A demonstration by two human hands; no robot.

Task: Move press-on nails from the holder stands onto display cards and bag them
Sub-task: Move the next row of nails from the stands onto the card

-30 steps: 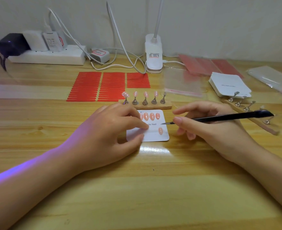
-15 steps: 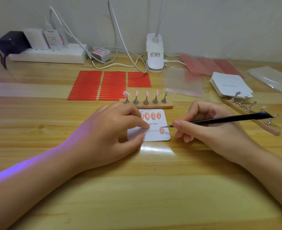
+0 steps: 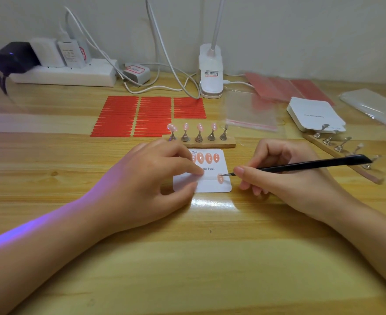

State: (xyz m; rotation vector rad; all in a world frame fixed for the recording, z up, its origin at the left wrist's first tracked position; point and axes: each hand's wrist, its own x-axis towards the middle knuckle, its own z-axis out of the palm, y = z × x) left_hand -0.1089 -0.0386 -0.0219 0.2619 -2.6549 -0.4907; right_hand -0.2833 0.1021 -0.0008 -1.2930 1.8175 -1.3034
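A white display card (image 3: 211, 186) lies flat on the wooden table, with several pink press-on nails in its top row and one pink nail (image 3: 220, 178) at the right end of its lower strip. My left hand (image 3: 146, 180) holds the card's left part down, forefinger on top and thumb at its near edge. My right hand (image 3: 285, 178) grips black tweezers (image 3: 305, 165) whose tip touches the lower nail. Behind the card a wooden holder stand (image 3: 210, 144) carries several pink nails on metal pegs; its rightmost peg is bare.
Red adhesive strip sheets (image 3: 142, 117) lie behind the stand. A clear bag (image 3: 251, 112), a stack of white cards (image 3: 314, 114) and a second stand with bare pegs (image 3: 344, 151) sit at the right. A power strip (image 3: 69, 75), cables and a lamp clamp (image 3: 211, 71) line the wall.
My right hand moved left and down, bringing the tweezers' tip onto the lower nail on the card. My left hand stayed on the card.
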